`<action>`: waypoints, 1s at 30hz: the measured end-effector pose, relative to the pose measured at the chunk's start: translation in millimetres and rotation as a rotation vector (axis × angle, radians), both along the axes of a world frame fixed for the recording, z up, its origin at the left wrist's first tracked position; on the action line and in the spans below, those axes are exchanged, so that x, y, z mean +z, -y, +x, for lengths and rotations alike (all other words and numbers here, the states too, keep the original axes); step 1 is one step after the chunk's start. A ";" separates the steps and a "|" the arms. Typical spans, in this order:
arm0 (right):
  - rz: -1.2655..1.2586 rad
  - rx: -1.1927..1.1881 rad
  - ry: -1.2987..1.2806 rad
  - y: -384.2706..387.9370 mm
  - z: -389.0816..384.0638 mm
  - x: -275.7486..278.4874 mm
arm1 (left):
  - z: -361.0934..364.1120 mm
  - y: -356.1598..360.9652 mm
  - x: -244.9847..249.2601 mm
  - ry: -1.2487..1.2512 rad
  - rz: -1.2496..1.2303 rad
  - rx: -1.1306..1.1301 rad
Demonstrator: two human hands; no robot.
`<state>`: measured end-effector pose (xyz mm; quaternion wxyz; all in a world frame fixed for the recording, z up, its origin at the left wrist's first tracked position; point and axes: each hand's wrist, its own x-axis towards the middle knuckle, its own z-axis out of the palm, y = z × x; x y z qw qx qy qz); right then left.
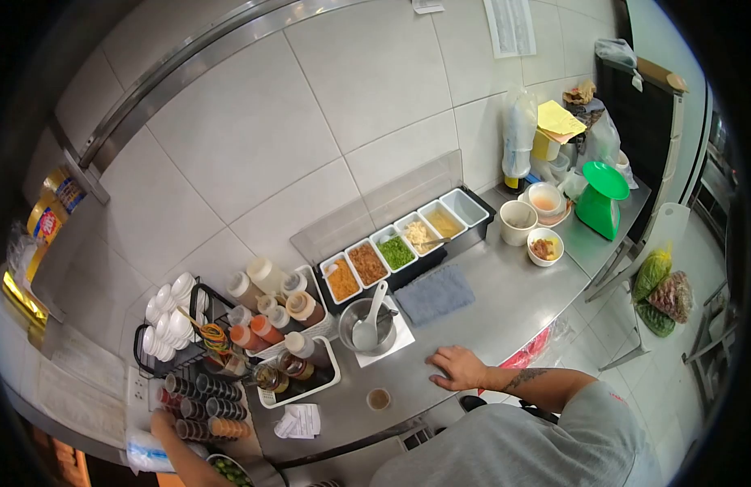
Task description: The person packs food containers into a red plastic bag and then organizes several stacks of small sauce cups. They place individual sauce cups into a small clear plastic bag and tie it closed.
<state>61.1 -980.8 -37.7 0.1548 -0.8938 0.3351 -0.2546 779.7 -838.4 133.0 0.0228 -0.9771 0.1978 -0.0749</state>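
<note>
The right hand (pixel 454 368) is resting palm-down on the counter (pixel 505 284), empty, fingers loosely spread and slightly bent. The left hand (pixel 162 424) is reaching beside the stacked cups (pixel 194 408), seemingly touching them; its grip I cannot tell.

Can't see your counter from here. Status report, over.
Left hand at stacked cups. Right hand empty, on counter. White tray of bottles between them.
</note>
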 end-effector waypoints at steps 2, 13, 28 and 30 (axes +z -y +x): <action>0.017 0.006 -0.014 -1.9 0.3 4.3 | 10.7 -3.1 -5.7 -0.042 0.036 0.014; 0.026 0.006 -0.004 0.2 1.0 3.5 | -43.9 0.4 12.0 0.082 -0.104 -0.025; 0.039 0.055 0.045 2.2 -2.2 5.7 | -251.0 20.9 118.0 0.291 -0.562 -0.730; 0.058 0.070 0.056 3.4 -2.8 -0.5 | -318.1 19.1 119.0 0.003 -0.648 -0.786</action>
